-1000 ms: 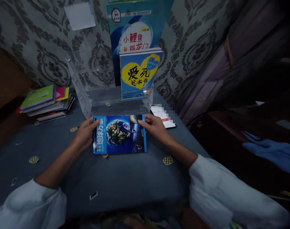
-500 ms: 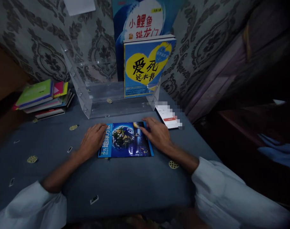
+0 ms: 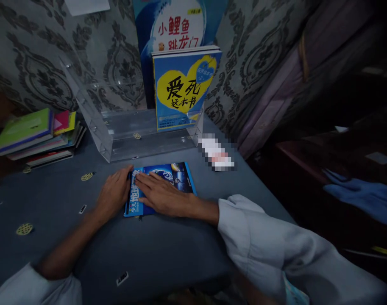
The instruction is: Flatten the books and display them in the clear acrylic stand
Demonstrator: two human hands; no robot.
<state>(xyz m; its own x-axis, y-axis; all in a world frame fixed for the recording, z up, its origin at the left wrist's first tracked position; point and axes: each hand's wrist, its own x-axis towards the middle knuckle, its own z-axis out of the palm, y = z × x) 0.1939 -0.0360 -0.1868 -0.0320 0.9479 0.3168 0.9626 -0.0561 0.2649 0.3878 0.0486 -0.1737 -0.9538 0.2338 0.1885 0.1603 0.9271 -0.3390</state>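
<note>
A blue book (image 3: 183,182) with an Earth picture on its cover lies flat on the dark grey-blue tablecloth (image 3: 168,254). My right hand (image 3: 160,192) rests across the cover, palm down with fingers stretched toward the spine side, hiding most of the Earth. Along the book's left edge lies my left hand (image 3: 115,190), palm down, its fingertips at the upper left corner. Neither hand is wrapped around anything.
Behind the book stands a clear acrylic rack (image 3: 104,140) holding a blue book with a yellow heart (image 3: 180,93). A taller blue book (image 3: 168,25) rises behind it. Stacked books (image 3: 37,131) sit at left; a pixelated phone (image 3: 217,154) lies right of the rack.
My right hand has moved left from the book's right edge onto its cover. My left hand stays by the left edge. The whole view has shifted slightly, moving the scene leftward.
</note>
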